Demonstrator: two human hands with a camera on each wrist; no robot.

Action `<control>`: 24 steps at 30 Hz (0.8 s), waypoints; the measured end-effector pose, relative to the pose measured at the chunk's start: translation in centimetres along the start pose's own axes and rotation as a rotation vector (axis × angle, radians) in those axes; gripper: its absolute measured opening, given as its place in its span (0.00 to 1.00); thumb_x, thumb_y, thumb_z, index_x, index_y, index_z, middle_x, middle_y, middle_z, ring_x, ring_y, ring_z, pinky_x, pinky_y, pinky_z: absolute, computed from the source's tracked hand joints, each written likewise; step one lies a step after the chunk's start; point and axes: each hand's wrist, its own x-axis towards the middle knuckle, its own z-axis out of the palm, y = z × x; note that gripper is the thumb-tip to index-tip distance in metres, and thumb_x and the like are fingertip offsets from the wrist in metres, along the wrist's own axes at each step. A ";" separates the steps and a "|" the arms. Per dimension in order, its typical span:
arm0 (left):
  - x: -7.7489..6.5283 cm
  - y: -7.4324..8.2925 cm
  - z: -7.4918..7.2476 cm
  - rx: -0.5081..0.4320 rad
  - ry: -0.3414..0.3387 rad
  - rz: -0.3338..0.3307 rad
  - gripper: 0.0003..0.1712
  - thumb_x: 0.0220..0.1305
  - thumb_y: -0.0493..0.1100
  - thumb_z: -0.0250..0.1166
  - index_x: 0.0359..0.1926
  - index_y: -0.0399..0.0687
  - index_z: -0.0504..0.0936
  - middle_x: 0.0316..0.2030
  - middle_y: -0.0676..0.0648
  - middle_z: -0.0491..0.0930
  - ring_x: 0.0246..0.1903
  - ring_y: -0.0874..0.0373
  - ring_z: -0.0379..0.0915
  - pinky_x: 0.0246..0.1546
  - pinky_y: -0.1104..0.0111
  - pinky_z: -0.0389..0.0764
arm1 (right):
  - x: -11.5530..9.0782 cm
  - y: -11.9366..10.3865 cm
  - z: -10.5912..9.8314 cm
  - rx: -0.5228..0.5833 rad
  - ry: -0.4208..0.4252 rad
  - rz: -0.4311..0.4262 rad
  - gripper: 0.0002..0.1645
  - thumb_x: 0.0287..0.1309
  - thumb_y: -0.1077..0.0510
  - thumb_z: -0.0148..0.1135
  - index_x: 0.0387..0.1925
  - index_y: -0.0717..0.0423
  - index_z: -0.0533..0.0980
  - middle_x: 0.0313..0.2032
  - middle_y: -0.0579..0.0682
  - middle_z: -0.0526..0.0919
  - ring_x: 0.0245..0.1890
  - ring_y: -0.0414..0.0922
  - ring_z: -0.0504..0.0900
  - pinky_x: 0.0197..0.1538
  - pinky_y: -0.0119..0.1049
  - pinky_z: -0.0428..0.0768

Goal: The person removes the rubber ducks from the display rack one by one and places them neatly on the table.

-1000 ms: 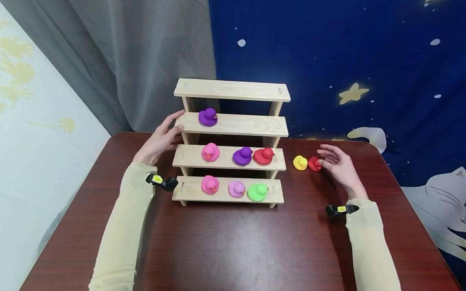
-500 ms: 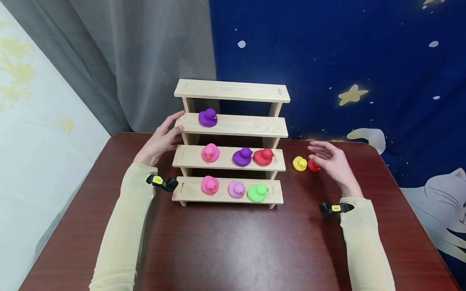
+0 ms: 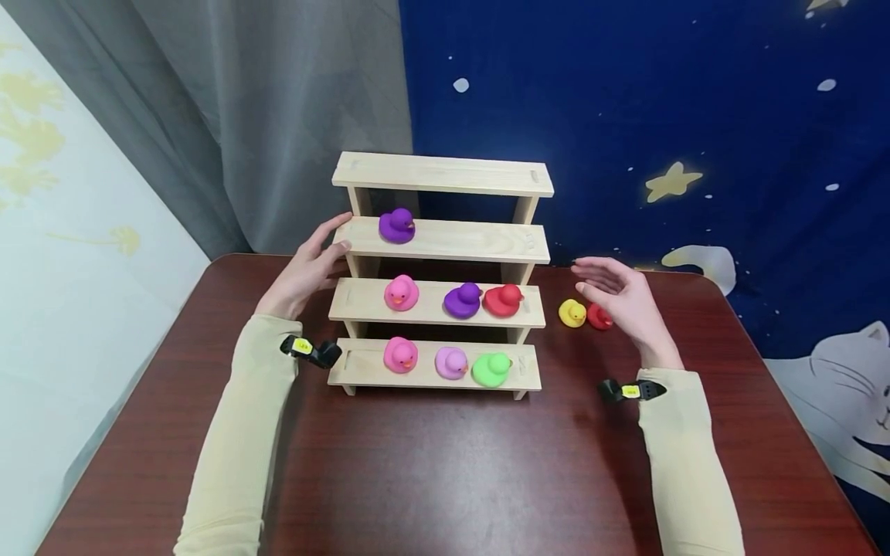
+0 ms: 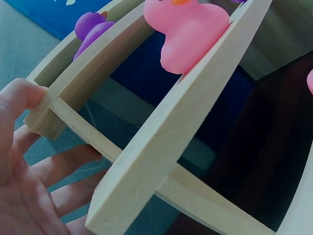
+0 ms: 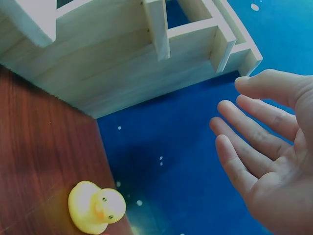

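Observation:
A light wooden stepped display stand (image 3: 480,241) with stacked shelves holds rubber ducks. My left hand (image 3: 304,270) grips the left end of its second shelf from the top; in the left wrist view the thumb (image 4: 24,95) lies on the board's end and other fingers reach beside the frame. A purple duck (image 3: 397,225) sits on that shelf near this hand. To the stand's right, my right hand (image 3: 622,297) hangs in the air with relaxed fingers, nothing in them. Below it, a yellow duck (image 3: 572,313) and a partly covered red duck (image 3: 599,316) sit on the table.
On the third shelf sit a pink duck (image 3: 401,293), a purple duck (image 3: 462,300) and a red duck (image 3: 503,300). The lowest holds pink (image 3: 400,355), lilac (image 3: 452,363) and green ducks (image 3: 492,370). Grey and blue curtains (image 3: 514,93) hang behind the table (image 3: 431,471).
My right hand has moved left and away from me, from beside the red duck to over the ducks on the table. The left hand stays at the stand.

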 end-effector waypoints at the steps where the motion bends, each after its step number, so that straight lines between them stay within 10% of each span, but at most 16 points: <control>1: 0.0 0.0 0.0 -0.001 -0.002 0.001 0.30 0.74 0.48 0.52 0.73 0.70 0.56 0.68 0.37 0.56 0.63 0.39 0.62 0.58 0.43 0.64 | 0.1 -0.3 0.1 0.001 -0.003 -0.003 0.23 0.60 0.65 0.65 0.56 0.66 0.74 0.51 0.63 0.80 0.48 0.37 0.81 0.52 0.26 0.73; 24: 0.1 -0.1 0.0 0.007 0.003 -0.007 0.30 0.74 0.49 0.52 0.73 0.72 0.55 0.69 0.38 0.55 0.62 0.39 0.63 0.57 0.43 0.64 | 2.2 -4.9 3.1 0.129 -0.086 -0.147 0.19 0.59 0.68 0.65 0.53 0.66 0.78 0.50 0.60 0.81 0.51 0.47 0.81 0.52 0.31 0.75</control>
